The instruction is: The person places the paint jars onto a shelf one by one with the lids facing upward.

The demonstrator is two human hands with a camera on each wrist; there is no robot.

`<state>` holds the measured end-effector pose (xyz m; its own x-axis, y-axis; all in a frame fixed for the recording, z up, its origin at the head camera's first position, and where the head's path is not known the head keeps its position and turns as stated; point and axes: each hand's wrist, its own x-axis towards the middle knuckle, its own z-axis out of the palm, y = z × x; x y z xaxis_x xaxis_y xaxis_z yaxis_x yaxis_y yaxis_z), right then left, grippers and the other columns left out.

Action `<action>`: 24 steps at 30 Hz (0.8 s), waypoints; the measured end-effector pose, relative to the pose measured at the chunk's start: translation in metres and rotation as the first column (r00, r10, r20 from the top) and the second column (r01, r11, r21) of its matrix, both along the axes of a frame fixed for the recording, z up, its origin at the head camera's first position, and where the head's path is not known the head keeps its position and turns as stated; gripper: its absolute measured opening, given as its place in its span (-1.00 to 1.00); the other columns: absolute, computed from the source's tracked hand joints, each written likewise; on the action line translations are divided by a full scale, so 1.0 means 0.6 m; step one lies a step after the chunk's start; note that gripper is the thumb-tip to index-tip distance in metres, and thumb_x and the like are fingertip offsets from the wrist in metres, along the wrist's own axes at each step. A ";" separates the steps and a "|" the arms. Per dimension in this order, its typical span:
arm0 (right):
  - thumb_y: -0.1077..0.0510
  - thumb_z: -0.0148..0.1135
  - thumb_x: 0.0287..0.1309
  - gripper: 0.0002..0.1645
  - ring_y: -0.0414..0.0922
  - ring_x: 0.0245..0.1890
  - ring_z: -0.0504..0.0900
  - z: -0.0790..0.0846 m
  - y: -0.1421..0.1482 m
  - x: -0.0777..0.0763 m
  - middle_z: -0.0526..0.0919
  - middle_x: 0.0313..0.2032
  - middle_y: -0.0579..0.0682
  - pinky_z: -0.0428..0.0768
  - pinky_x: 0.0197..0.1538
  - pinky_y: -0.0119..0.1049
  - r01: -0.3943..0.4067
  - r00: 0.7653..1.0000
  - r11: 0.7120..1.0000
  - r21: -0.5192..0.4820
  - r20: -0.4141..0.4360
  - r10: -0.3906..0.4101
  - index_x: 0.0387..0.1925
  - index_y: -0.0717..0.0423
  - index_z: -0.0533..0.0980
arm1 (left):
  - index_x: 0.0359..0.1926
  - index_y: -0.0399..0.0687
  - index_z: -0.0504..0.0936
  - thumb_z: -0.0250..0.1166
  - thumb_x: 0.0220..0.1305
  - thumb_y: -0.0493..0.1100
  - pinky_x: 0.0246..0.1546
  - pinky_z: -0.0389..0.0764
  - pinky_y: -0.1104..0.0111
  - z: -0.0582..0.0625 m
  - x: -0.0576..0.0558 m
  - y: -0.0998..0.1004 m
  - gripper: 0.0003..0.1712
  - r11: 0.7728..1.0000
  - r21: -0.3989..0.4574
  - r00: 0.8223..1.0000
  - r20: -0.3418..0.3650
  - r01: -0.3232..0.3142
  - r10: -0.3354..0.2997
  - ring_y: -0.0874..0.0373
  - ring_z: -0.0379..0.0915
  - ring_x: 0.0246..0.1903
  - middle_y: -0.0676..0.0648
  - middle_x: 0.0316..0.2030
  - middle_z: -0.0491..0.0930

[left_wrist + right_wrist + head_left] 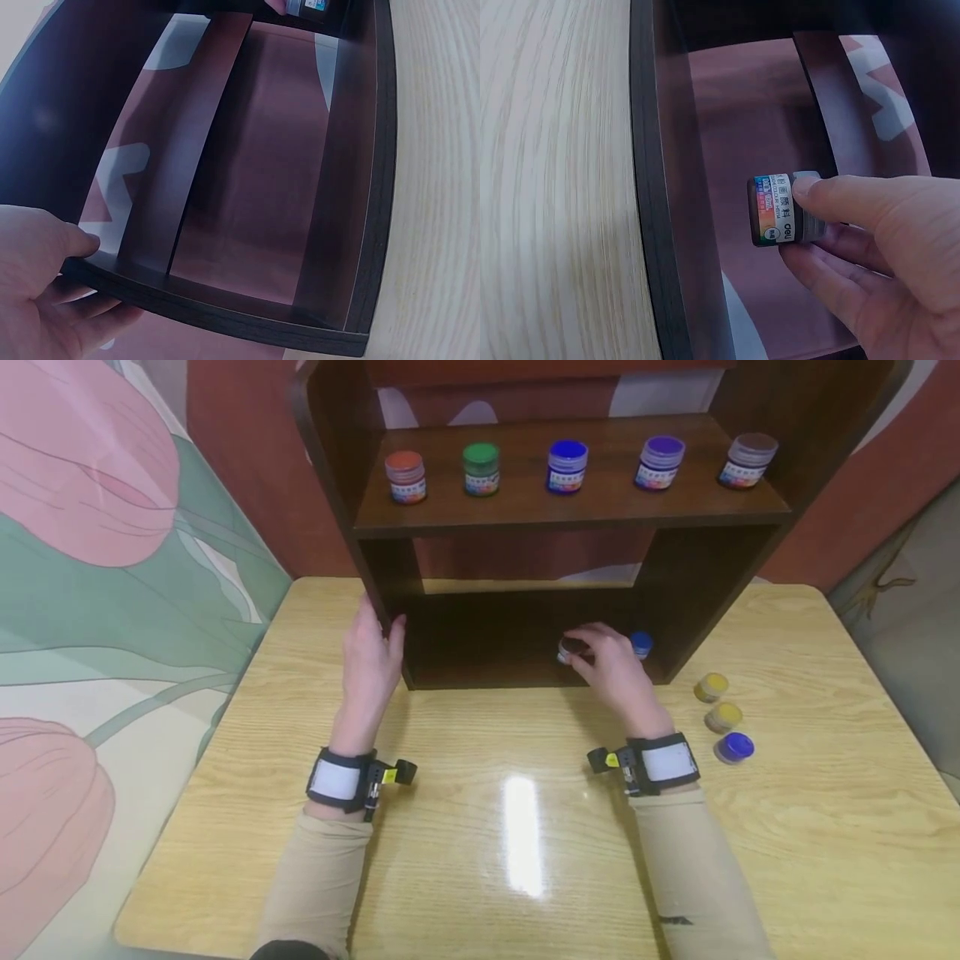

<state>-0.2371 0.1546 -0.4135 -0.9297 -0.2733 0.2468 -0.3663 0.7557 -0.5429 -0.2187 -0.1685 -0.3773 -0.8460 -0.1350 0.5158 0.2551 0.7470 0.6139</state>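
Note:
My right hand (pixel 611 667) pinches a small dark paint jar (pixel 774 211) by its lid, between thumb and fingers. That jar is in the lower compartment of a dark brown wooden shelf (pixel 525 527), and its printed label shows in the right wrist view. A blue-lidded jar (pixel 641 644) stands to the right of this hand, partly hidden by it. On the shelf's left side, my left hand (pixel 371 653) grips the side panel (pixel 217 311), thumb on the inner face and fingers outside.
On the upper board stand a red jar (pixel 406 477), a green jar (pixel 481 469), a blue jar (pixel 567 467), a purple jar (pixel 660 462) and a brown jar (pixel 747 460). Two yellow-lidded jars (pixel 712 687) and a blue-violet one (pixel 734 747) sit on the wooden table (pixel 465 827), right of the shelf.

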 end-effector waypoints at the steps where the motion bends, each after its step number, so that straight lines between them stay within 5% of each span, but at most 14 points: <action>1: 0.24 0.31 0.26 -0.59 0.19 -0.01 0.70 0.000 0.003 -0.002 0.59 0.13 0.27 0.70 0.02 0.05 0.005 1.000 1.000 0.008 -0.007 -0.005 0.13 0.26 0.56 | 0.27 -0.30 0.35 0.19 0.43 -0.22 0.19 0.60 -0.01 0.000 -0.001 0.000 -0.53 1.000 0.000 1.000 0.002 -0.002 0.002 -0.24 0.55 0.14 -0.36 0.10 0.58; 24: 0.34 0.31 0.20 -0.62 0.25 -0.07 0.71 -0.014 0.054 -0.020 0.59 0.10 0.35 0.68 0.02 0.09 0.076 0.993 0.997 -0.030 -0.093 -0.078 0.06 0.37 0.57 | 0.29 -0.29 0.35 0.20 0.42 -0.24 0.20 0.58 -0.02 -0.001 -0.002 0.003 -0.51 1.000 0.023 1.000 0.018 -0.011 0.011 -0.24 0.53 0.18 -0.37 0.14 0.56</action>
<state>-0.2494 0.1869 -0.4216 -0.9201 -0.1940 0.3404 -0.3580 0.7694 -0.5290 -0.2198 -0.1670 -0.3780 -0.8537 -0.1561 0.4968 0.2354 0.7353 0.6356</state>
